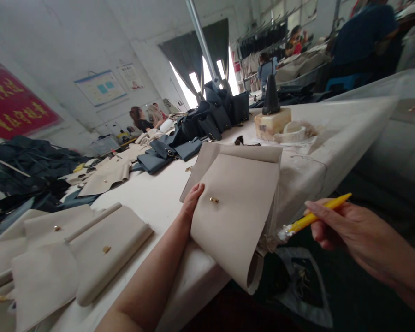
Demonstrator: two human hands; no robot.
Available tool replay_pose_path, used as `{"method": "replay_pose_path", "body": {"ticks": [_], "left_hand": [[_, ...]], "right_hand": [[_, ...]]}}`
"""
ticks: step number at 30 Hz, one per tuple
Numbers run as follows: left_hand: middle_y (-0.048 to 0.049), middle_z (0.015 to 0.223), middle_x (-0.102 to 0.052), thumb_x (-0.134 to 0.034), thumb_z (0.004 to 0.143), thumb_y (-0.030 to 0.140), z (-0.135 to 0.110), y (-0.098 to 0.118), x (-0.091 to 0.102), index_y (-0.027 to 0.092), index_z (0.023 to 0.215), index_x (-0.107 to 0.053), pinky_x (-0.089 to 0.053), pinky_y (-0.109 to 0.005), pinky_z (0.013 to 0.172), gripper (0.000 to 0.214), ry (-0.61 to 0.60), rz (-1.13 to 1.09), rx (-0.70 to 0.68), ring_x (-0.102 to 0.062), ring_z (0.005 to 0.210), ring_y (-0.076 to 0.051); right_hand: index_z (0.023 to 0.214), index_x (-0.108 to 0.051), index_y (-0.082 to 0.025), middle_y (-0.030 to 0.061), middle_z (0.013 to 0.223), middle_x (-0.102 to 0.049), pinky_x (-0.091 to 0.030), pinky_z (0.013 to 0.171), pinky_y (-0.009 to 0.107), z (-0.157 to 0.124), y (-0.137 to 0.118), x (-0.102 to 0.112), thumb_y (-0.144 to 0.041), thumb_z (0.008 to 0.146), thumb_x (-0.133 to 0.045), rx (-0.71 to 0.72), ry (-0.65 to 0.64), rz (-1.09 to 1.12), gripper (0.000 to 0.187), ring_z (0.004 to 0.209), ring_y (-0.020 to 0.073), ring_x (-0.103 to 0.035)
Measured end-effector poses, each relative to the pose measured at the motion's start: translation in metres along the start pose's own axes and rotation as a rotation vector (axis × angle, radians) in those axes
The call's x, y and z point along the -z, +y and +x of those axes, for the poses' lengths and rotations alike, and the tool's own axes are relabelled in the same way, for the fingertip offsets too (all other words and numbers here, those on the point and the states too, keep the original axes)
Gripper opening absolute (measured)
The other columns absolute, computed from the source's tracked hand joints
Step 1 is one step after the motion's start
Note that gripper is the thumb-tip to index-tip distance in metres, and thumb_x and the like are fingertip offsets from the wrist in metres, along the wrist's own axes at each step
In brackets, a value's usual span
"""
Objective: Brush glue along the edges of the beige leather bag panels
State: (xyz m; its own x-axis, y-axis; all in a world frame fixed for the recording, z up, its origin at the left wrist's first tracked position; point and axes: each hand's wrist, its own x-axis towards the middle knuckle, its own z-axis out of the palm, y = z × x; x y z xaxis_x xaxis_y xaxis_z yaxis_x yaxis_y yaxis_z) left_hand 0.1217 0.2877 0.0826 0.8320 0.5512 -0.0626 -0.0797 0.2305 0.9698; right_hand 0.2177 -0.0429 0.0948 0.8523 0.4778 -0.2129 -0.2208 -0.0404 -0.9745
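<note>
My left hand (192, 199) is closed on the left edge of a beige leather bag piece (233, 203), thumb on top. The piece carries a small gold clasp (213, 199) and curls over the table's front edge, its lower end hanging down. My right hand (342, 228) pinches a yellow glue brush (318, 213), held to the right of the piece. White, glue-like matter coats the brush tip, which is close to the piece's right edge; whether they touch I cannot tell.
More beige bag pieces (107, 251) with gold clasps lie at the left on the white table (148, 198). Dark bags (210, 115) stand further back. A glue-smeared block (273, 123) bearing a black cone and a tape roll (293, 132) sit behind the piece. Other people work in the background.
</note>
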Motion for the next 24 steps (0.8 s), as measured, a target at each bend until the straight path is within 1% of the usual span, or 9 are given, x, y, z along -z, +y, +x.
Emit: {"method": "replay_pose_path", "body": {"ticks": [3,7,11,13,15,17,19,21,24], "left_hand": [[-0.0006,0.074,-0.071,-0.082,0.065,0.045,0.0,0.0,-0.001,0.016,0.09,-0.064,-0.051,-0.024,0.06,0.042,-0.009,0.009,0.002,-0.067,0.064,-0.017],[-0.0002,0.072,-0.07,-0.082,0.065,0.045,0.0,0.002,-0.002,0.016,0.089,-0.064,-0.052,-0.024,0.063,0.042,-0.019,-0.003,0.001,-0.068,0.064,-0.016],[-0.0023,0.074,-0.072,-0.083,0.063,0.046,0.0,0.003,-0.003,0.015,0.09,-0.065,-0.055,-0.028,0.069,0.044,-0.013,-0.013,0.02,-0.07,0.074,-0.021],[-0.0034,0.076,-0.072,-0.083,0.063,0.045,-0.001,0.003,-0.004,0.015,0.091,-0.066,-0.055,-0.029,0.068,0.045,-0.014,-0.025,0.027,-0.07,0.072,-0.021],[-0.0044,0.078,-0.073,-0.083,0.064,0.044,-0.001,0.003,-0.005,0.014,0.091,-0.066,-0.056,-0.029,0.067,0.044,-0.029,-0.037,0.033,-0.07,0.068,-0.02],[-0.006,0.081,-0.073,-0.081,0.067,0.043,0.0,0.004,-0.005,0.014,0.092,-0.067,-0.056,-0.03,0.067,0.042,-0.063,-0.049,0.054,-0.07,0.067,-0.02],[-0.0086,0.084,-0.074,-0.081,0.069,0.042,0.005,0.008,-0.004,0.012,0.094,-0.068,-0.056,-0.031,0.067,0.041,-0.131,-0.04,0.129,-0.07,0.068,-0.021],[-0.0112,0.086,-0.074,-0.082,0.068,0.038,0.015,0.018,-0.003,0.011,0.095,-0.069,-0.057,-0.032,0.067,0.041,-0.218,0.012,0.239,-0.07,0.068,-0.022],[-0.0122,0.087,-0.074,-0.085,0.062,0.026,0.035,0.041,-0.006,0.01,0.097,-0.069,-0.057,-0.034,0.067,0.041,-0.305,0.15,0.385,-0.07,0.067,-0.024]], "right_hand": [[0.049,-0.061,-0.017,0.0067,0.054,-0.058,-0.047,0.044,0.024,0.001,-0.002,0.006,-0.082,0.064,-0.062,0.199,0.004,-0.206,0.066,0.046,0.0141,-0.053],[0.049,-0.062,-0.02,0.006,0.059,-0.061,-0.049,0.047,0.026,0.0,-0.013,0.006,-0.087,0.066,-0.053,0.404,0.131,-0.405,0.069,0.048,0.0153,-0.056],[0.044,-0.06,-0.02,0.007,0.053,-0.058,-0.048,0.043,0.027,-0.013,-0.02,-0.002,-0.088,0.064,-0.052,0.287,0.003,-0.373,0.071,0.043,0.0156,-0.054],[0.041,-0.059,-0.02,0.0074,0.048,-0.055,-0.047,0.041,0.027,-0.023,-0.019,-0.007,-0.087,0.062,-0.054,0.192,-0.077,-0.309,0.071,0.039,0.0148,-0.051],[0.042,-0.059,-0.019,0.0077,0.046,-0.054,-0.046,0.039,0.026,-0.03,-0.015,-0.008,-0.085,0.06,-0.059,0.146,-0.089,-0.224,0.068,0.038,0.014,-0.049],[0.046,-0.062,-0.019,0.0078,0.048,-0.055,-0.046,0.037,0.025,-0.033,-0.007,-0.002,-0.081,0.056,-0.066,0.137,-0.004,-0.132,0.063,0.04,0.0147,-0.05],[0.054,-0.065,-0.02,0.007,0.05,-0.057,-0.046,0.036,0.025,-0.034,0.003,0.01,-0.077,0.051,-0.074,0.128,0.153,-0.038,0.058,0.043,0.0157,-0.051],[0.061,-0.067,-0.022,0.0058,0.053,-0.058,-0.048,0.037,0.024,-0.033,0.014,0.027,-0.071,0.048,-0.081,0.103,0.284,0.035,0.053,0.046,0.0163,-0.052],[0.069,-0.067,-0.027,0.0039,0.059,-0.06,-0.05,0.041,0.022,-0.035,0.028,0.049,-0.063,0.05,-0.085,0.057,0.372,0.122,0.044,0.051,0.0158,-0.054]]}}
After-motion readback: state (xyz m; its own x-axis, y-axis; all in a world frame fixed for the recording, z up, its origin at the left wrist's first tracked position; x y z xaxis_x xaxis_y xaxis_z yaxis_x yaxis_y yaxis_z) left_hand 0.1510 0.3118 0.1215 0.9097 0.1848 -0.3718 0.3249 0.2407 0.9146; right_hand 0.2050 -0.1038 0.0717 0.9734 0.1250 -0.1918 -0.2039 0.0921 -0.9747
